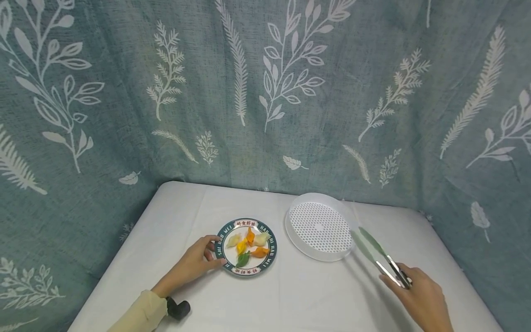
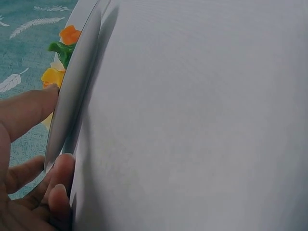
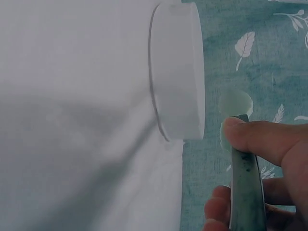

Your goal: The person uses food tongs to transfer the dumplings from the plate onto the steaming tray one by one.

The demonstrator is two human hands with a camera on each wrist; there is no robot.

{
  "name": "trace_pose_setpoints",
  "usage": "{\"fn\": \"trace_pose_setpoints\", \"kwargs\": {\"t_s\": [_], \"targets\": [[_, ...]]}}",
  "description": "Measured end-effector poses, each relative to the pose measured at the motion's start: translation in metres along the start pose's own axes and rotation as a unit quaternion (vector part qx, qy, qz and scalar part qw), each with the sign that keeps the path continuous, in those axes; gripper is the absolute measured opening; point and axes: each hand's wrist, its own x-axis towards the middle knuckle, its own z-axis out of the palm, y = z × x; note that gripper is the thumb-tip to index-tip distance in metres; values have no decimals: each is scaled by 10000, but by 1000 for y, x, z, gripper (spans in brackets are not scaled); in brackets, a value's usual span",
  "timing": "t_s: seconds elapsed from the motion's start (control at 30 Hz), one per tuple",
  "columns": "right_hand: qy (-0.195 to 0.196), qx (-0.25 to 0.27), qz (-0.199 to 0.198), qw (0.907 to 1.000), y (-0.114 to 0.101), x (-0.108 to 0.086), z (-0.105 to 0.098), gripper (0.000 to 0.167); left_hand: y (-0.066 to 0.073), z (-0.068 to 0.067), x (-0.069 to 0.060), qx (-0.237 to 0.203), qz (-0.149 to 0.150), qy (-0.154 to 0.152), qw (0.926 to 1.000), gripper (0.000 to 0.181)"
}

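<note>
At the left edge of a round plate (image 1: 245,272) with a dark green rim, my left hand (image 1: 199,262) pinches the rim. In the left wrist view the thumb lies over the edge of the plate (image 2: 79,86), and other fingers curl by its underside. Several small dumpling-like pieces sit on the plate: an orange one (image 1: 260,252), a green one (image 1: 243,259), a yellow one and pale ones. My right hand (image 1: 423,293) holds tongs (image 1: 390,266) with green tips, slightly parted with nothing between them. The tips point at the right side of a white steamer basket (image 1: 319,226) with a perforated base.
The steamer basket stands on the white-covered table (image 1: 307,295), right of the plate. A black object (image 1: 178,309) shows by the left wrist. Blue-green curtains (image 1: 249,152) with white leaf prints hang behind the table and along its sides.
</note>
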Motion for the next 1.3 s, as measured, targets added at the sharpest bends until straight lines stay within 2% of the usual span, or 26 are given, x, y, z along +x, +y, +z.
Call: {"fn": "trace_pose_setpoints", "kwargs": {"t_s": [0.37, 0.67, 1.3], "targets": [[188, 129, -440, 9988, -27, -3, -1, 59, -1, -2, -1, -89, 31, -14, 10000, 68], [53, 340, -604, 9976, -46, -6, 6, 55, 2, -1, 1, 1, -32, 51, 10000, 67], [296, 769, -1445, 9861, -85, -6, 29, 44, 0, 0, 2, -43, -121, 81, 9999, 66]]}}
